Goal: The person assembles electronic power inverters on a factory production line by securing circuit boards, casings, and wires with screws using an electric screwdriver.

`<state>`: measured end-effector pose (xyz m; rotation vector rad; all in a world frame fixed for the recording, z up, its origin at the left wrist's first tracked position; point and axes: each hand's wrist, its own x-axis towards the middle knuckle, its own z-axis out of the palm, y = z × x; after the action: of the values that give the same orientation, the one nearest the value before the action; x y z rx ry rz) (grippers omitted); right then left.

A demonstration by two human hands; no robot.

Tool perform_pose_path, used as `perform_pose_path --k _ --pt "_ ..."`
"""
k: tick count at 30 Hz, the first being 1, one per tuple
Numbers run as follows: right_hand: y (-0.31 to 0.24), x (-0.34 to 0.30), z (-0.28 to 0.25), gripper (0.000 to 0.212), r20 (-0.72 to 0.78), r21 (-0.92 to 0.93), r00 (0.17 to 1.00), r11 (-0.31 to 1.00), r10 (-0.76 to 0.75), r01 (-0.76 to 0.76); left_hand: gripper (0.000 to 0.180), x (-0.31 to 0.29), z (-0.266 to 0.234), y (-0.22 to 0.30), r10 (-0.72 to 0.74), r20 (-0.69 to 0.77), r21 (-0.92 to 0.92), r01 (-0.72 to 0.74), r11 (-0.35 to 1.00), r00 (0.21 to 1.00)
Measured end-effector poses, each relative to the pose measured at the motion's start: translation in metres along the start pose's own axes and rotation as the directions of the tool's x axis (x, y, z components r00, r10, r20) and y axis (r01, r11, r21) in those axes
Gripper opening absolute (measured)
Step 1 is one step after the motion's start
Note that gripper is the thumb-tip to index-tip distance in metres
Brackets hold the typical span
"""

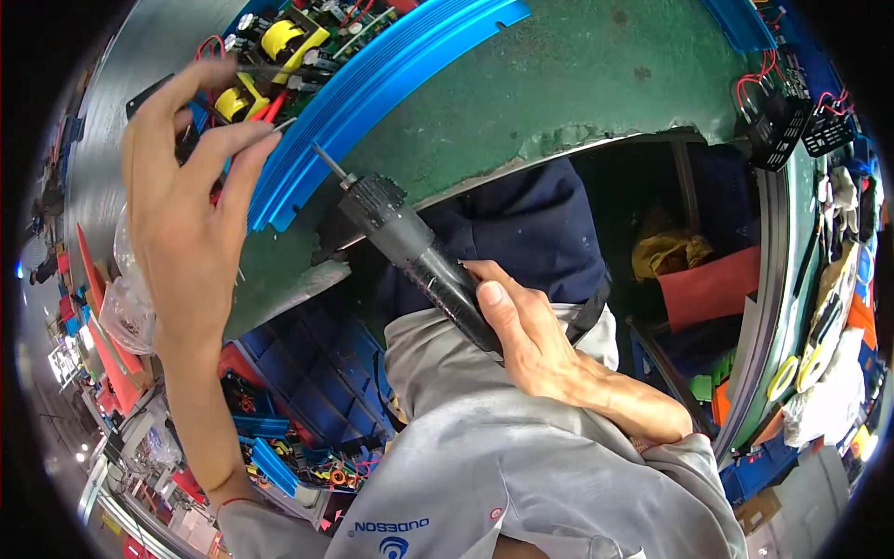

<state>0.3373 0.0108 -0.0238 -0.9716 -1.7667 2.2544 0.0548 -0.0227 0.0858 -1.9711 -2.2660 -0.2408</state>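
A green table (577, 84) spreads before a seated person in a grey jacket. On it lies a long blue ribbed aluminium housing (391, 84) — the landmark here — with a circuit board (298, 37) carrying yellow coils just beyond its far edge. The left hand (186, 214) rises at the housing's left end, its grip pinching a thin part beside the board; what it pinches is too small to tell. Below the housing, the right hand (526, 326) has its grip wrapped tight around a black electric screwdriver (419, 256) — its bit (331, 163) angled up, close to the housing's near edge.
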Motion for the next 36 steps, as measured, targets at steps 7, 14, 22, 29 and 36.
perform_pose_path --k 7,14,22,29,36 --pt "-0.018 0.004 -0.008 0.061 0.076 -0.041 0.989 0.992 0.124 -0.121 0.011 0.033 0.0 -0.01 0.224 0.049 0.107 -0.228 0.968 0.973" --pt "0.001 -0.013 0.007 0.085 0.366 0.429 0.864 0.762 0.345 -0.486 0.012 0.026 -0.005 0.001 0.091 0.248 0.035 -0.102 0.994 0.965" --pt "-0.016 -0.004 0.005 0.096 0.456 0.435 0.804 0.693 0.382 -0.576 0.01 0.031 -0.014 -0.007 0.014 0.304 -0.093 0.015 0.996 0.953" --pt "-0.009 -0.006 0.008 0.097 0.488 0.492 0.8 0.646 0.35 -0.583 0.01 0.038 -0.014 -0.014 0.029 0.341 -0.131 0.017 0.991 0.94" --pt "-0.024 -0.002 0.015 0.108 0.475 0.457 0.796 0.668 0.375 -0.587 0.01 0.039 -0.012 -0.011 0.042 0.34 -0.082 -0.014 0.997 0.94"
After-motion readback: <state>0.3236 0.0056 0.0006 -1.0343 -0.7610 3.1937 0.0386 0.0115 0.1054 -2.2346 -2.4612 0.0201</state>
